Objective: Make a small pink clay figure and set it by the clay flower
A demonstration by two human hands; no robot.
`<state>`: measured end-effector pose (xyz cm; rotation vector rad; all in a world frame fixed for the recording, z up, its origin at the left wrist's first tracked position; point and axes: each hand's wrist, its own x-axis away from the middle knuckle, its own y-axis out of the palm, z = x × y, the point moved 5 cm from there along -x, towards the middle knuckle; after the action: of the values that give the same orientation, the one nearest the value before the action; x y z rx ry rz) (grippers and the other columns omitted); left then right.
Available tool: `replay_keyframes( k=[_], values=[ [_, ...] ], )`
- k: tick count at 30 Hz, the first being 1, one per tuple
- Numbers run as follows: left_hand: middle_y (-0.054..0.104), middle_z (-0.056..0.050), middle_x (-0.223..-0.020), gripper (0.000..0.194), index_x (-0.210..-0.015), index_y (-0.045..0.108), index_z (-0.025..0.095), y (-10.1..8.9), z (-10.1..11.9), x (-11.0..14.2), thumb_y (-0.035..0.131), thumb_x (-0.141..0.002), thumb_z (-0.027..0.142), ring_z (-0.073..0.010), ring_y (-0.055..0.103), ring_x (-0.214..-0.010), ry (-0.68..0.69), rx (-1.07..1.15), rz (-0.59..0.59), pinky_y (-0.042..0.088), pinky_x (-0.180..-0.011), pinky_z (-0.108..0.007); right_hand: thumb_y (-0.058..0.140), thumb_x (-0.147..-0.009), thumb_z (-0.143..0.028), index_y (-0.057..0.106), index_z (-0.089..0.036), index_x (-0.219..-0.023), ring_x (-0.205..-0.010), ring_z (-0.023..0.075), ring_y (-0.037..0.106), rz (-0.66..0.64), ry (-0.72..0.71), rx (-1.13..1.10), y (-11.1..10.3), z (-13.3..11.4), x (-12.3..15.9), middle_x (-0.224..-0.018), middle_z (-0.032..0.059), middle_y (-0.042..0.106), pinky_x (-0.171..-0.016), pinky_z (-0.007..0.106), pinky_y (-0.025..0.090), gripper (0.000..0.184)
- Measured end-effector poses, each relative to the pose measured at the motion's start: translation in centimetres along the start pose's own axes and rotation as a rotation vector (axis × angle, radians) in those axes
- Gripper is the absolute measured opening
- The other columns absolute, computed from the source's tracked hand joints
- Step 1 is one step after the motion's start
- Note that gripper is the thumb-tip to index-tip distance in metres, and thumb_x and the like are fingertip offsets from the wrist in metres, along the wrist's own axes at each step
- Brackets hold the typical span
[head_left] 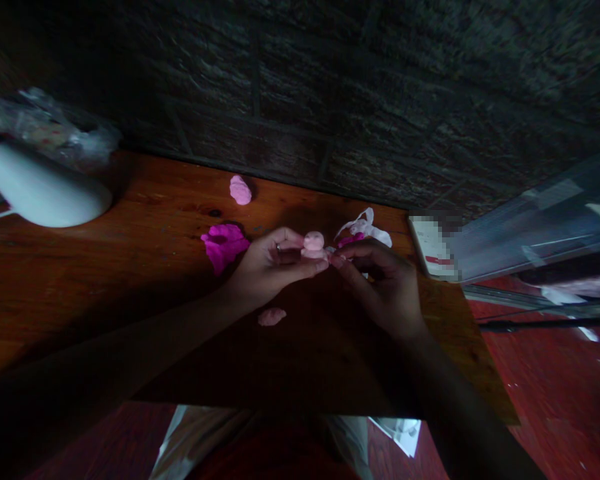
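Note:
A small pale pink clay figure (313,243), a round ball on top of a wider lump, is held upright above the table. My left hand (270,260) has it between thumb and fingers, with a ring on one finger. Close on its right side, my right hand (383,280) is closed in a pinch at the figure's edge; whatever lies between those fingertips is too small to make out. Pink clay lumps lie behind (240,190) and in front (271,317) of my hands. A flattened magenta clay piece (224,245) rests beside my left hand.
White crumpled strips (375,233) lie behind my right hand on the wooden table (170,193). A white jug (50,187) and clear plastic wrapping (80,137) are at left. To the right are a white box-like item (433,247) and a clear panel (520,220). A dark brick wall backs the table.

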<state>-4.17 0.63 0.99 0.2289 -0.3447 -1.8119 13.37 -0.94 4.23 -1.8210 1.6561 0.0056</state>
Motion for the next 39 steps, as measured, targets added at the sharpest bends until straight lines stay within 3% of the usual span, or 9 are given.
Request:
replay_keyframes(
  k=[4,9,13,16,21,28,31,36,39],
  values=[
    [0.079,0.0,-0.089,0.036,-0.085,0.065,0.018,-0.2,-0.1,-0.1,0.094,-0.065,0.023,-0.0165,0.075,-0.086,0.008,0.02,0.015,0.059,-0.087,-0.032,0.076,-0.091,-0.029,0.074,-0.024,-0.096,-0.065,0.0122,0.067,-0.017,0.016,-0.047,0.1,0.2,0.0,-0.089,0.0015,0.076,-0.06,0.028,0.054,0.008],
    [0.079,-0.004,-0.099,0.035,-0.088,0.066,0.017,-0.4,-0.2,-0.2,0.093,-0.068,0.025,-0.0194,0.075,-0.093,-0.011,0.014,0.041,0.06,-0.081,-0.031,0.082,-0.083,-0.026,0.074,-0.024,-0.112,-0.068,0.0144,0.071,-0.051,0.131,-0.169,0.4,1.0,0.0,-0.089,0.0007,0.079,-0.063,0.031,0.059,0.03],
    [0.078,-0.001,-0.098,0.045,-0.103,0.064,0.019,-0.5,-0.2,-0.3,0.092,-0.068,0.019,-0.0163,0.075,-0.086,-0.048,0.061,0.051,0.06,-0.075,-0.028,0.078,-0.084,-0.026,0.076,-0.024,-0.103,-0.061,0.0118,0.067,-0.039,0.215,-0.244,0.6,1.3,-0.1,-0.083,-0.0005,0.078,-0.055,0.027,0.056,0.019],
    [0.077,-0.002,-0.101,0.044,-0.106,0.066,0.019,-0.2,-0.2,-0.2,0.09,-0.069,0.018,-0.0155,0.075,-0.085,-0.068,0.074,-0.005,0.06,-0.073,-0.026,0.078,-0.085,-0.028,0.077,-0.023,-0.094,-0.057,0.01,0.064,-0.008,0.216,-0.274,0.4,1.4,-0.2,-0.077,-0.0012,0.075,-0.05,0.024,0.053,0.01],
    [0.077,-0.008,-0.111,0.036,-0.108,0.072,0.019,-0.1,-0.1,-0.1,0.086,-0.075,0.025,-0.0207,0.076,-0.095,-0.094,0.106,-0.066,0.062,-0.076,-0.028,0.082,-0.082,-0.029,0.076,-0.023,-0.096,-0.057,0.0095,0.063,0.013,0.237,-0.313,0.3,1.7,-0.1,-0.084,0.0001,0.077,-0.049,0.024,0.052,0.016],
    [0.078,-0.006,-0.11,0.044,-0.112,0.07,0.021,-0.5,0.1,-0.3,0.09,-0.072,0.025,-0.0203,0.076,-0.091,-0.07,0.097,-0.045,0.063,-0.078,-0.031,0.083,-0.08,-0.02,0.074,-0.026,-0.108,-0.091,0.0172,0.075,-0.096,0.202,-0.331,0.3,1.4,-0.4,-0.1,0.0013,0.079,-0.081,0.033,0.063,0.03],
    [0.078,-0.006,-0.107,0.043,-0.11,0.07,0.019,-0.6,0.4,-0.5,0.09,-0.072,0.024,-0.0196,0.075,-0.09,-0.045,0.083,-0.044,0.062,-0.077,-0.03,0.084,-0.079,-0.022,0.074,-0.025,-0.112,-0.091,0.0188,0.075,-0.097,0.227,-0.264,-0.7,1.7,-0.7,-0.093,0.0021,0.078,-0.084,0.036,0.062,0.035],
    [0.077,-0.004,-0.102,0.033,-0.095,0.069,0.018,-0.3,0.8,-0.3,0.09,-0.069,0.019,-0.0196,0.073,-0.094,-0.009,0.034,-0.064,0.059,-0.074,-0.027,0.084,-0.079,-0.024,0.071,-0.025,-0.121,-0.077,0.0156,0.071,-0.023,0.244,-0.339,-2.3,2.2,-0.9,-0.086,0.0001,0.076,-0.068,0.029,0.059,0.044],
    [0.077,-0.004,-0.099,0.032,-0.092,0.069,0.018,-0.2,0.8,-0.3,0.091,-0.069,0.02,-0.0197,0.073,-0.092,0.005,0.011,-0.084,0.057,-0.071,-0.027,0.084,-0.079,-0.022,0.073,-0.024,-0.117,-0.071,0.0128,0.068,-0.017,0.275,-0.382,-2.5,2.2,-0.9,-0.088,0.0001,0.077,-0.061,0.025,0.056,0.04]
  ],
)
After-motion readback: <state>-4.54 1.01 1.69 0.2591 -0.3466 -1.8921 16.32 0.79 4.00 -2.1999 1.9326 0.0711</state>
